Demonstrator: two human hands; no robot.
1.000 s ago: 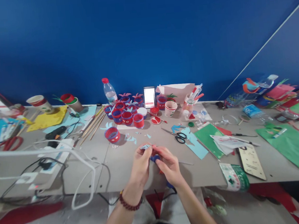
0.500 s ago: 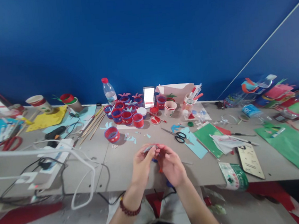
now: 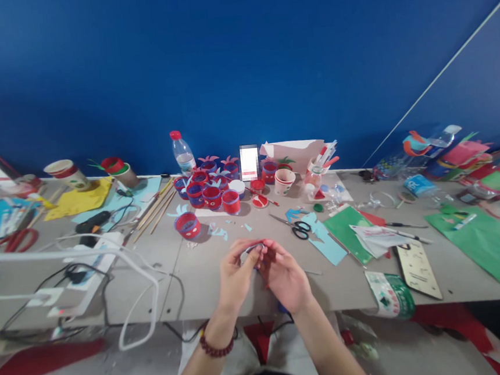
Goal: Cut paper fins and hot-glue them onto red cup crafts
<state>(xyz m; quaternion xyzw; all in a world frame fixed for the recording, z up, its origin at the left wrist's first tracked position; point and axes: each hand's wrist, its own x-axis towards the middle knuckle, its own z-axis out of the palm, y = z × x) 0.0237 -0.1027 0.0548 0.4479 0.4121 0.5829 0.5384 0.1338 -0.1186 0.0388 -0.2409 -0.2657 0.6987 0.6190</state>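
Observation:
Low over the table's front half, my left hand (image 3: 236,273) and my right hand (image 3: 287,274) meet at the fingertips. Both pinch at one spot, and a tiny pale piece seems to sit between the fingers, too small to name. Beneath them, mostly hidden by the palms, something orange-red and dark blue shows in part. Nearest beyond my hands stands a red and blue painted cup (image 3: 187,225) with a light-blue paper leaf top. Small light-blue paper scraps (image 3: 219,232) lie beside it. Black-handled scissors (image 3: 300,230) rest to the right, partly over cut light-blue paper (image 3: 328,245).
Several painted cups (image 3: 212,197) cluster at the back beside a water bottle (image 3: 183,153). Wooden sticks (image 3: 158,210), a power strip (image 3: 94,277) and looping white cables (image 3: 145,266) occupy the left. Green paper (image 3: 485,243) and a green-white packet (image 3: 391,296) lie to the right.
My hands stay in almost the same place, with the fingers shifting slightly around the small piece. Less of the orange and blue below them shows now. The table items have not moved.

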